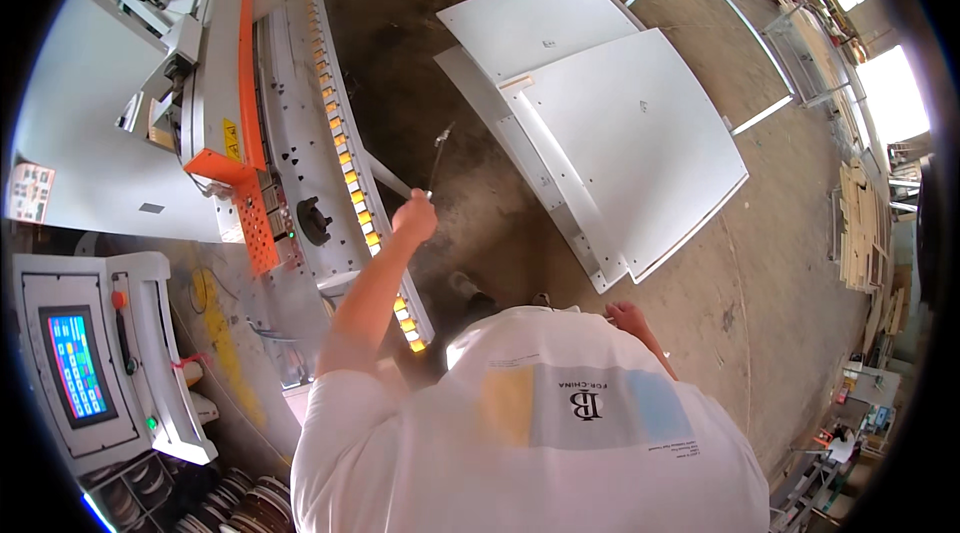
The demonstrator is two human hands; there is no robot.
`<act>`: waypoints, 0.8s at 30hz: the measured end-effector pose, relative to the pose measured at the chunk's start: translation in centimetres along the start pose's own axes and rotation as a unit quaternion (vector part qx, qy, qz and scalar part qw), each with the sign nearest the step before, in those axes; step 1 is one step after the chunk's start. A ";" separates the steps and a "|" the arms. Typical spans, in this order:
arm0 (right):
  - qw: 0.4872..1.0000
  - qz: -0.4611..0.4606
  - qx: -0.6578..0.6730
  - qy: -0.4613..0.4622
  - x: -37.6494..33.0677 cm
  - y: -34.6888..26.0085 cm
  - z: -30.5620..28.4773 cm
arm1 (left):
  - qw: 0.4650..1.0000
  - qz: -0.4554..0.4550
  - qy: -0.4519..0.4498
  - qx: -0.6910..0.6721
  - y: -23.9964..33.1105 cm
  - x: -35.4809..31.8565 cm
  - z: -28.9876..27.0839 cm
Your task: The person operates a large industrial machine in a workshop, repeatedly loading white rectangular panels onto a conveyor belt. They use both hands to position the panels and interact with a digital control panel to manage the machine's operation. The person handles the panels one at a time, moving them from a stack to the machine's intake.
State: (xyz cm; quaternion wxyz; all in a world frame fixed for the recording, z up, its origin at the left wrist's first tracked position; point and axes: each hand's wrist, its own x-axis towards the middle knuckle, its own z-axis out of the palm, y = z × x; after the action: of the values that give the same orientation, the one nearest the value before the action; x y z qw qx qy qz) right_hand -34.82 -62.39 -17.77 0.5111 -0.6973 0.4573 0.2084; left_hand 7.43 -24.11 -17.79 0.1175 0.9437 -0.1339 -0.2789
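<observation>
Concrete floor (785, 223), rack (122, 481) of rolls (262, 507), left hand (415, 218) gripping rod (436, 165)

From where I'm standing, the person is wearing a loose white T-shirt (440, 468), its cotton creasing softly along the sides. A broad print (560, 433) is stretching across the chest in three blocks: yellow (507, 408) on the wearer's left, grey in the middle, pale blue (662, 401) on the right. A dark monogram (586, 405) is sitting on the grey, with a short line of lettering running beside it, and finer lines are showing near two corners. The wide left sleeve (350, 408) is ending above the elbow. Forearm, left hand (415, 219) and right hand (628, 319) are going bare.
</observation>
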 end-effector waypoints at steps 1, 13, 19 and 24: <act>1.000 -0.010 -0.010 0.001 0.0 0.3 -0.2 | 0.999 -0.012 0.020 -0.028 -0.3 -0.6 -0.7; 0.962 0.006 0.270 -0.036 8.8 6.9 -4.6 | 0.975 0.149 -0.166 -0.006 9.2 -22.2 6.6; 0.934 -0.014 0.354 -0.039 11.2 4.5 -7.5 | 0.976 0.114 -0.182 0.047 9.4 -32.9 7.7; 0.960 -0.011 0.257 -0.109 12.1 0.8 -5.0 | 0.988 -0.126 0.068 0.060 0.7 -38.9 3.1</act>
State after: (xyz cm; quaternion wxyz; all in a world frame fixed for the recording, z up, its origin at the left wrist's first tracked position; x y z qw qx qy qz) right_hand -30.37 -72.09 -25.44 0.7222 -0.5205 0.4292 0.1525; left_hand -25.88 -12.82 -0.84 0.0331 0.9750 -0.0218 -0.2185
